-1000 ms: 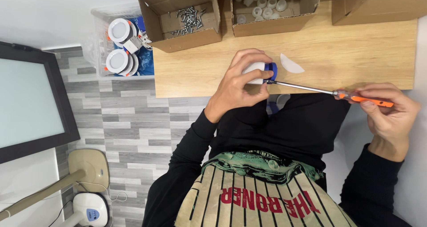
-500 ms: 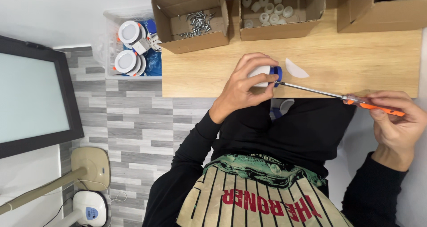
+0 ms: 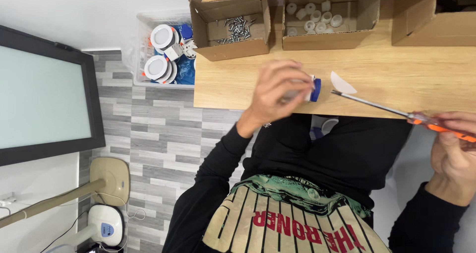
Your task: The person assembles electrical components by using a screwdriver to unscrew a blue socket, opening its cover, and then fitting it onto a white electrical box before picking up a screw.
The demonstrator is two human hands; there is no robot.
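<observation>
While left hand (image 3: pixel 280 92) grips blue-capped part (image 3: pixel 314 89), right hand (image 3: pixel 453 151) clasps orange screwdriver (image 3: pixel 396 113); cardboard boxes (image 3: pixel 230 27) behind

The screwdriver (image 3: pixel 396 111) has an orange handle and a bare silver shaft. The small part (image 3: pixel 313 90) is white with a blue end. The table (image 3: pixel 396 74) is light wood with a fine grain. The cardboard boxes (image 3: pixel 230 27) are plain brown; one contains silver screws (image 3: pixel 238 29), another white round pieces (image 3: pixel 315 15). The clear bin (image 3: pixel 166 49) contains white round fittings and blue material. The floor (image 3: pixel 148 134) is grey, in a staggered plank pattern. The sleeves (image 3: pixel 213 183) are black.
</observation>
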